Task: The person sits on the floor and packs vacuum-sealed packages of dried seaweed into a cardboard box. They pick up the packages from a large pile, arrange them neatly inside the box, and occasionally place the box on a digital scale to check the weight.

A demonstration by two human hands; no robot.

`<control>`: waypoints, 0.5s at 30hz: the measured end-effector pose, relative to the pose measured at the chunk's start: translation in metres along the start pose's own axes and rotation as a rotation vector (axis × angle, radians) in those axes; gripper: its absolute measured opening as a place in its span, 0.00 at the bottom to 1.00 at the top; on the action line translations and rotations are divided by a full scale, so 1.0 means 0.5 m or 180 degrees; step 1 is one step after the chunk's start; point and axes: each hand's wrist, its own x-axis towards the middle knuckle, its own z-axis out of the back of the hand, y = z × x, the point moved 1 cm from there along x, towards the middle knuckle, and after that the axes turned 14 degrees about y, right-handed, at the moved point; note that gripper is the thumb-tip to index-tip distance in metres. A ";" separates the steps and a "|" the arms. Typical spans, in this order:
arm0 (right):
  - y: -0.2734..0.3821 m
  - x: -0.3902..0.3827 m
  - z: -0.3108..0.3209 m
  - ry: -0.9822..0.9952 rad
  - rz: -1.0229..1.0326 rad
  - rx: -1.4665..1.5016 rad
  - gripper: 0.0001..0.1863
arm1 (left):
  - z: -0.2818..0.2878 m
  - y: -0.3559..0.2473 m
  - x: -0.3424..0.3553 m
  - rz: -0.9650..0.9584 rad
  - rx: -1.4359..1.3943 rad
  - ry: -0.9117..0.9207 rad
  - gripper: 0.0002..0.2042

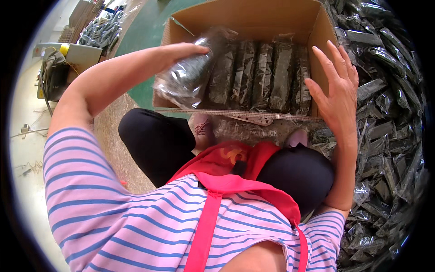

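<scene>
My left hand (186, 51) grips a clear plastic-wrapped package (185, 78) at the left end of an open cardboard box (249, 20). Inside the box, several dark wrapped packs (283, 72) stand in a row side by side. My right hand (335, 84) is open, fingers spread, beside the box's right wall and nearest to it. Its palm side is hidden.
A heap of dark wrapped packs (380, 163) fills the right side. Under the box lie plastic sheeting and my feet. Green flooring (145, 31) is at the upper left, with a grey metal unit (84, 61) and stacked flat cardboard (79, 18) beyond.
</scene>
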 end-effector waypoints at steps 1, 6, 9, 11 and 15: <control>-0.004 -0.002 0.003 0.0017 -0.0028 0.0088 0.27 | -0.034 -0.011 0.017 -0.0022 0.0445 -0.0272 0.20; -0.033 -0.027 -0.001 -0.0427 0.0165 0.1700 0.28 | -0.076 0.044 0.046 -0.0449 -0.0896 0.0089 0.19; -0.058 -0.039 -0.021 -0.0512 0.0228 0.2424 0.34 | -0.092 -0.005 -0.030 -0.0464 -0.1379 0.0276 0.21; -0.063 -0.044 -0.048 -0.0359 0.0107 0.2607 0.37 | -0.119 -0.056 -0.067 -0.0691 -0.1404 0.1151 0.22; -0.073 -0.054 -0.059 -0.0233 0.0054 0.3255 0.38 | -0.275 -0.154 0.002 -0.0628 -0.0914 0.1330 0.23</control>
